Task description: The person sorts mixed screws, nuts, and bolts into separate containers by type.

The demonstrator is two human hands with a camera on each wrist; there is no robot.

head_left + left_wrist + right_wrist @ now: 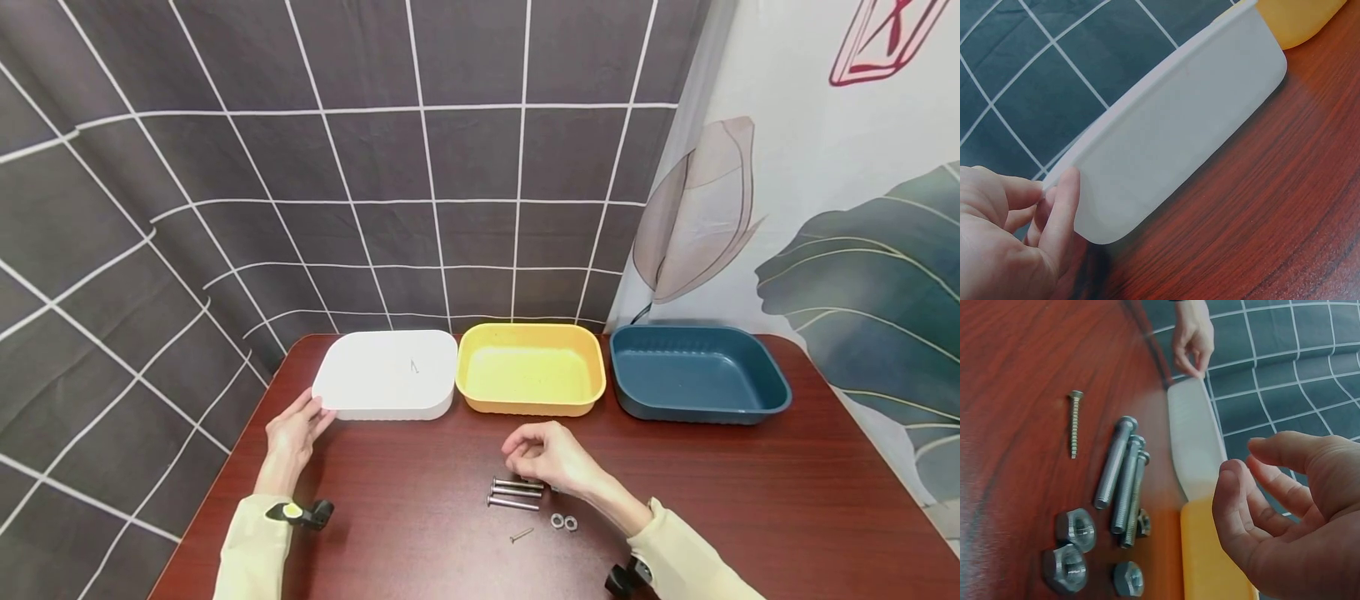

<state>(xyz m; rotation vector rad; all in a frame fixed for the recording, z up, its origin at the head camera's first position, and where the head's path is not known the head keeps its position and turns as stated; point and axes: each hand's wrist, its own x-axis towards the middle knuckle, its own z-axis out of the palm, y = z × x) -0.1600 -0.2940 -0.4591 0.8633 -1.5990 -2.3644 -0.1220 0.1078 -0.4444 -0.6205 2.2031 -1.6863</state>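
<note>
My left hand (291,432) pinches the rim of the white bin (375,383) at its near left corner, thumb and fingers on either side of the edge. Inside that bin lies a small thin screw (414,365). Over the table, just in front of the yellow bin (534,408), hovers my right hand (561,460), its fingers loosely bent. A gap shows between its thumb and fingertips in the right wrist view, with nothing held. Below it lie three long bolts (1124,481) side by side, several hex nuts (1077,529) and one small brass-coloured screw (1074,425).
A blue bin (701,412) stands right of the yellow one, the three bins in a row along the back of the reddish-brown table (420,508). Behind them hangs a dark grid-patterned cloth (360,158); a leaf-patterned curtain (795,125) hangs at the right.
</note>
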